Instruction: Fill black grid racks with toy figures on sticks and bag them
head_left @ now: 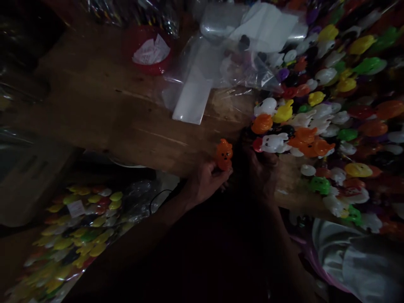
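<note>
Between the thumb and fingers of my left hand (205, 181) is a small orange plastic animal figure (224, 154), upright, its dark-dotted face turned toward me. My right hand (264, 174) is at the near left edge of a large pile of similar toys. Its curled fingers meet a white, long-eared plastic figure (274, 143) with a red end; dim light hides part of this grip. Just beyond that hand lie another orange figure (261, 124) and a yellow one (284, 111). Both hands are over the near edge of the wooden table (132, 113).
A red bowl (154, 69) with crumpled paper stands at the back. Beside it are clear plastic bags (217, 25) and a white card strip (193, 101). Bagged yellow toys (78, 235) sit low at left. White fabric (356, 256) is at lower right.
</note>
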`<state>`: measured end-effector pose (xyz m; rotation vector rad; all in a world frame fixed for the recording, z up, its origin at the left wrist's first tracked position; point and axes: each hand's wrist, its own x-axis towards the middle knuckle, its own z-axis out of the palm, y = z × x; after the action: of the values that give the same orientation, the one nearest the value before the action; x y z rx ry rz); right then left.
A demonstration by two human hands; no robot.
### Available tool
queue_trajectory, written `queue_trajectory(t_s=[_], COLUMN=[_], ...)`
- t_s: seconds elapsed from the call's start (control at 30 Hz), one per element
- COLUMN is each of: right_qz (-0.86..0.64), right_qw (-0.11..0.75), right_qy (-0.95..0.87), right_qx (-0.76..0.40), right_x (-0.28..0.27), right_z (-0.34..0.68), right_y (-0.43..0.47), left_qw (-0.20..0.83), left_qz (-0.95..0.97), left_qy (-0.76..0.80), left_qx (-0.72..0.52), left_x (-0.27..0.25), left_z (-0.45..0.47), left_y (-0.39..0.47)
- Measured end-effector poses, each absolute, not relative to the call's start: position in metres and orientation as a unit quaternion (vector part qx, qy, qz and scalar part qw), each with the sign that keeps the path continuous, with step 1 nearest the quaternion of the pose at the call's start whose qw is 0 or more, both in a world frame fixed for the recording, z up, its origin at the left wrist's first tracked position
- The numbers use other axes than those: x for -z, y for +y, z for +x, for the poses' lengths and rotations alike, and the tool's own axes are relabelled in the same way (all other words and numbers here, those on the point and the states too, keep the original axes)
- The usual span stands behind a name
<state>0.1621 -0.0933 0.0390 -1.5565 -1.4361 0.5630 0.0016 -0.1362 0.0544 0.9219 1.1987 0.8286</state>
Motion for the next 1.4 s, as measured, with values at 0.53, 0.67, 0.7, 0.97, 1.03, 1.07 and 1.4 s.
queue_trajectory(t_s=[0.53,0.67,0.7,0.97,1.03,1.07,1.4], right_qz=[-0.637,-0.611,-0.603,-0.509,-0.470,-0.466,-0.638], right_qw=[0.341,0.351,0.355,0.384,0.419,0.434,0.304], right_qy=[-0.685,-0.702,-0.708,-0.753,-0.757,-0.753,-0.690], right_qx=[-0.089,-0.104,-0.103,-0.163,-0.174,-0.166,-0.159], right_x=[-0.029,-0.032,-0.036,-0.081,-0.077,-0.074,-0.078], right_z=[0.159,0.165,0.168,0.166,0.160,0.159,0.245], right_y=[-0.091,-0.089,-0.093,-0.171,-0.176,-0.175,-0.177], left_qw=[0.658,0.628,0.608,0.496,0.470,0.462,0.361], left_qz=[0.389,0.406,0.413,0.480,0.519,0.532,0.598], left_qy=[0.525,0.519,0.523,0.515,0.505,0.500,0.498], left_qx=[-0.375,-0.414,-0.432,-0.509,-0.505,-0.503,-0.514], left_x=[-0.049,-0.050,-0.053,-0.084,-0.085,-0.084,-0.073], left_z=[0.006,0.003,0.001,0.006,0.018,0.022,-0.009], left_y=[-0.137,-0.142,-0.144,-0.162,-0.164,-0.164,-0.124])
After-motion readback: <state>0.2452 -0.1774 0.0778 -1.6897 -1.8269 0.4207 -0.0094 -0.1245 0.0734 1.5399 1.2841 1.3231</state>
